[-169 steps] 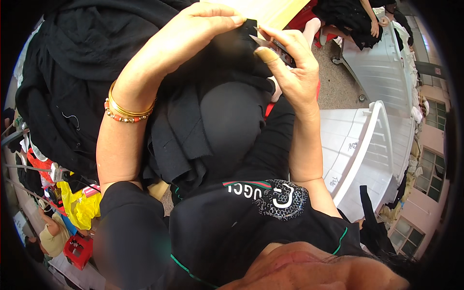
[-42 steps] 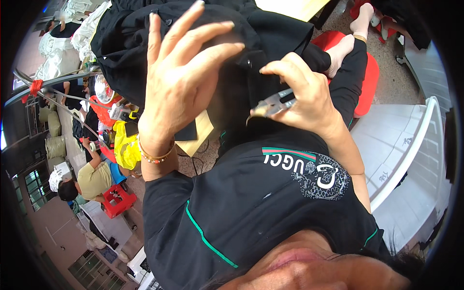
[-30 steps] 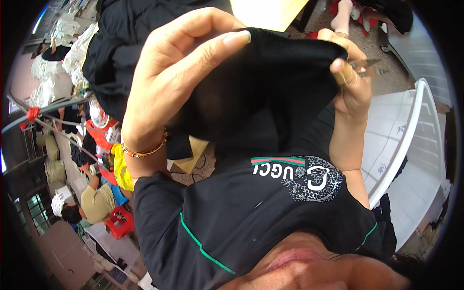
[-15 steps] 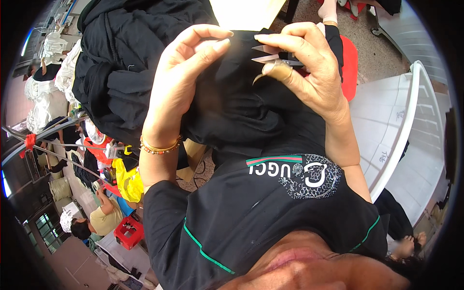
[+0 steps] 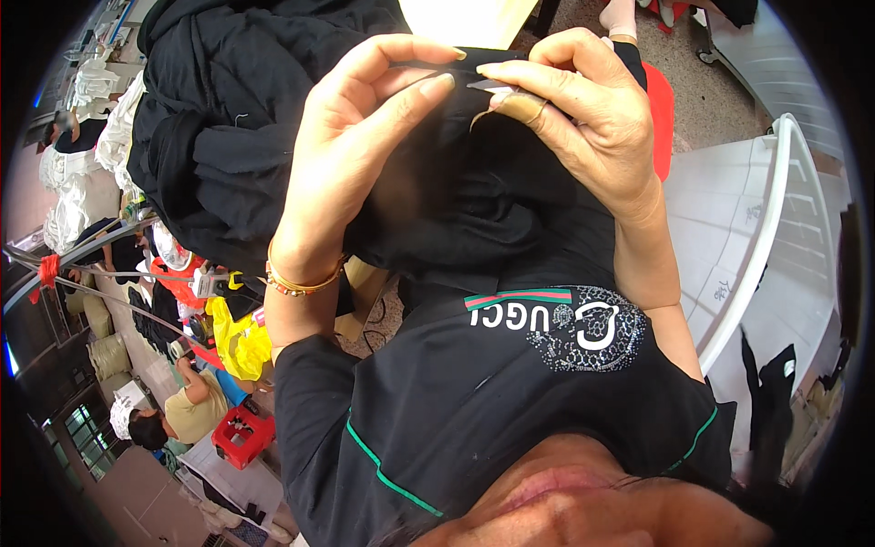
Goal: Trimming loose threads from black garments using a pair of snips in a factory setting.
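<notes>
In my right hand [image 5: 597, 114] is a small pair of thread snips [image 5: 492, 85], blades pointing left and pressed nearly together. A tan covering [image 5: 521, 107] wraps the right thumb, and a loose strip hangs from it. My left hand [image 5: 360, 114], with a bracelet at the wrist, has its thumb and index finger curved around an edge of black fabric [image 5: 428, 219]. The snips' tips lie just right of the left thumb tip, against the dark cloth. The fabric drapes down over my lap; any thread there is too small to make out.
A large heap of black cloth [image 5: 219, 137] rises at the left. To my right stands a white bin with a thick rim [image 5: 775, 201], beside a red stool [image 5: 658, 118]. Far left, a seated person [image 5: 196, 406] sits near a red plastic stool [image 5: 244, 436] and a yellow bag [image 5: 239, 337].
The snips' blades, spread apart before, have come together. Both hands have drawn slightly closer to each other. At the lower right, a black cloth has come up beside the white bin.
</notes>
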